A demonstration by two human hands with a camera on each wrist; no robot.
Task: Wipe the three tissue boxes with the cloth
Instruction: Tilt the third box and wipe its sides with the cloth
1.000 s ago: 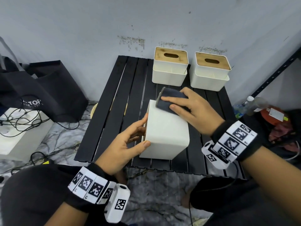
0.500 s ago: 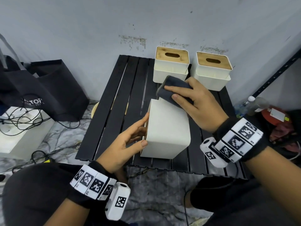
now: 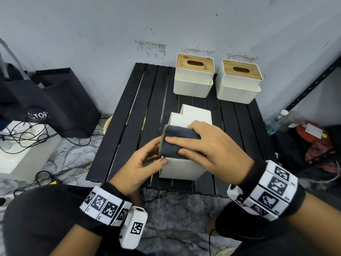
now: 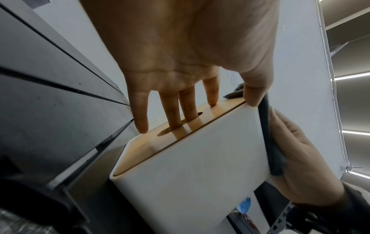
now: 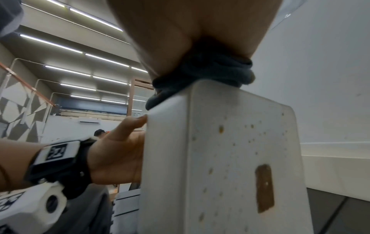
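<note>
A white tissue box [image 3: 193, 115] lies on its side on the black slatted table [image 3: 129, 126], wooden lid [image 4: 180, 126] facing left. My left hand [image 3: 154, 154] grips that end, thumb on the top face, fingers on the lid with two in the slot. My right hand [image 3: 177, 145] holds a folded dark cloth [image 3: 180, 132] flat against the box's top face at its near left corner. The box's speckled right face [image 5: 230, 150] shows in the right wrist view. Two more white tissue boxes [image 3: 193, 84] [image 3: 239, 87] stand upright at the table's far edge.
A black bag [image 3: 55, 100] and a white box under cables [image 3: 18, 145] sit on the floor to the left. To the right are a plastic bottle [image 3: 284, 121], red clutter [image 3: 310, 133] and a black shelf post [image 3: 313, 85]. The wall is close behind the table.
My right hand has slid the cloth along the top face from the box's far end to its near end. The left hand has kept its hold on the lid end.
</note>
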